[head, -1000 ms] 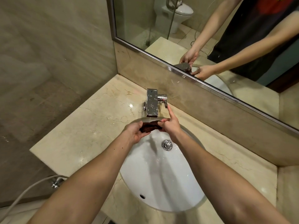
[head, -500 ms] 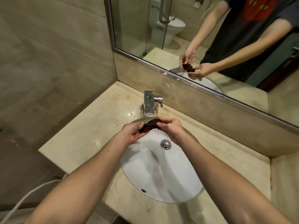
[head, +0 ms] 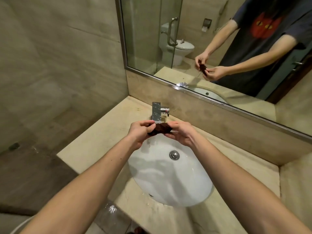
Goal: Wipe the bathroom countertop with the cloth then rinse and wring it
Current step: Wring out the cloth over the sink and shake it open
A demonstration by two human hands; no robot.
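Beige marble makes up the countertop (head: 94, 149), with a white oval sink (head: 168, 186) let into it. Both hands are held above the far edge of the sink, just in front of the tap (head: 156, 112).

Between the hands is the cloth (head: 161, 129), dark brown and bunched into a short twisted roll that lies crosswise over the sink's far rim. The left hand (head: 138, 135) grips the roll's left end, fingers curled over the top. The right hand (head: 183, 135) grips the right end, fingers wrapped round it. The hands are close together, and only the middle of the cloth shows between them. The cloth hangs clear of the sink; whether it brushes the tap's spout behind it cannot be told.

At the far side of the sink, the tap is a square chrome block with a short handle (head: 165, 110) sticking out to its right. A round metal drain plug (head: 174, 155) sits at the bottom of the sink, and an overflow hole (head: 150, 195) shows on the near wall. Water drops cling to the sink's left wall, below the left hand.

Beyond the sink, a mirror (head: 143, 39) spans the wall. It reflects the person's bare forearms, a dark T-shirt, both hands holding the cloth, and a white toilet (head: 179, 49).
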